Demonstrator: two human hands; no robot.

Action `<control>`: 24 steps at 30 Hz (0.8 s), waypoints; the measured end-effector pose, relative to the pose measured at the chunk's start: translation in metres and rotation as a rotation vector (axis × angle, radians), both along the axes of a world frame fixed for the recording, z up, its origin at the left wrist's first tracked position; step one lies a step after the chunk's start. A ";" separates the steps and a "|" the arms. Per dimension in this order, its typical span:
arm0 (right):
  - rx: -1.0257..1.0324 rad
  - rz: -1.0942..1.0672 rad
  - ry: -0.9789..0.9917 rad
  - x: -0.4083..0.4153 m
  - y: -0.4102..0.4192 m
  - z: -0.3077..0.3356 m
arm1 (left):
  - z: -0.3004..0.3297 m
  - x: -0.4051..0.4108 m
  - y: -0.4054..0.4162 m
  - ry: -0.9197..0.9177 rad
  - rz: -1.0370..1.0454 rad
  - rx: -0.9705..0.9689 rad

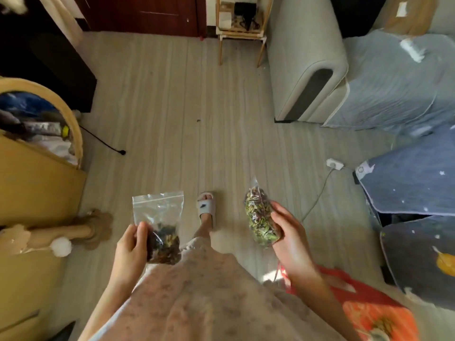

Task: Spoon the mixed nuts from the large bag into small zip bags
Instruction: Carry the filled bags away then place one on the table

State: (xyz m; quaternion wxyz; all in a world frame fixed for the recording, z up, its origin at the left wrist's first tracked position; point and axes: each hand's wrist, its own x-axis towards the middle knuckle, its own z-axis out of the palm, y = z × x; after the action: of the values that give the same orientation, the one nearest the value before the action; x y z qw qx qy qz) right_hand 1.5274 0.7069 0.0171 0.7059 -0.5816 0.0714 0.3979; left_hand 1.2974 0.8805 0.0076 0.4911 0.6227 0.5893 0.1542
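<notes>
Two small clear plastic zip bags already hold nuts, so at least part of the portioning looks done. The left hand (130, 244), at lower left of centre, grips the half-filled small zip bag with dark brown contents (160, 225) by its lower edge, thumb curled over the front; its upper half is empty, flat and crinkly, and whether the pale zip strip at the top is sealed I cannot tell. The right hand (289, 238), at lower right of centre, is wrapped around the fuller small zip bag of green and reddish nuts (261, 217), which bulges into a plump, tilted roll with a pinched top corner pointing up. The two bags are well apart, both held in the air above the pale wood-grain plank floor (172, 107). No spoon shows, and I cannot pick out the large bag of mixed nuts for certain; a red and orange printed carrier bag (374, 313) lies at the lower right corner, its contents hidden. My judgement is that filling is paused or nearly over, with these portions being carried or compared. A grey slipper (206, 205) on one foot shows between the hands, below a soft, mottled pinkish garment (209, 291).
</notes>
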 end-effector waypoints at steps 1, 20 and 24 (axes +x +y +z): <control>-0.018 -0.002 -0.025 0.016 0.014 -0.002 | -0.003 0.016 0.014 -0.002 0.000 -0.011; -0.028 -0.128 0.067 0.341 0.269 0.004 | 0.033 0.396 0.301 -0.043 -0.178 0.055; -0.023 -0.100 0.083 0.419 0.313 0.000 | 0.020 0.452 0.334 -0.046 -0.126 0.025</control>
State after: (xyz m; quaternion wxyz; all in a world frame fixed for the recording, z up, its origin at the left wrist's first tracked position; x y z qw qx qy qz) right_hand 1.9462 1.0196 0.0172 0.7147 -0.5682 0.1343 0.3851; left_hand 1.7495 1.2147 0.0276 0.5055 0.6609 0.5356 0.1445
